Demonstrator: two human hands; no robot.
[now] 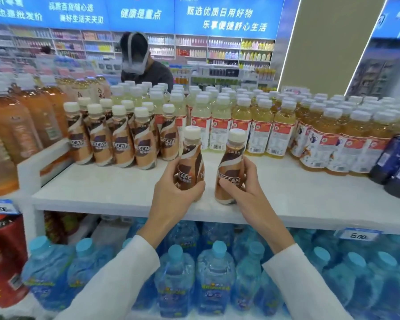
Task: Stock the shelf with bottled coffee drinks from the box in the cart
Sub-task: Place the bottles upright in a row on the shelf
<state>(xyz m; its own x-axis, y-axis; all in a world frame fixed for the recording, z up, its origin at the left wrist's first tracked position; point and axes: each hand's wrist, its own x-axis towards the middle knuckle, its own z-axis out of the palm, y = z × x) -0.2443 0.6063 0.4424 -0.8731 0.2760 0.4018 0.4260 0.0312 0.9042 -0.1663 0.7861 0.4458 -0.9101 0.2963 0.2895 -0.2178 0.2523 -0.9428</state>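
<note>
My left hand (174, 192) grips a brown bottled coffee drink (191, 155) with a white cap, held upright near the front of the white shelf (102, 192). My right hand (243, 181) holds a second coffee bottle (231, 158), tilted slightly left, its base at the shelf surface. A group of several matching coffee bottles (120, 135) stands further back on the shelf to the left. The box and the cart are out of view.
Pale yellow drink bottles (240, 116) fill the shelf behind and to the right; orange tea bottles (21, 121) stand at left, dark blue bottles (397, 155) at far right. Blue water bottles (215, 273) sit on the lower shelf. A person (143, 65) stands behind the shelf.
</note>
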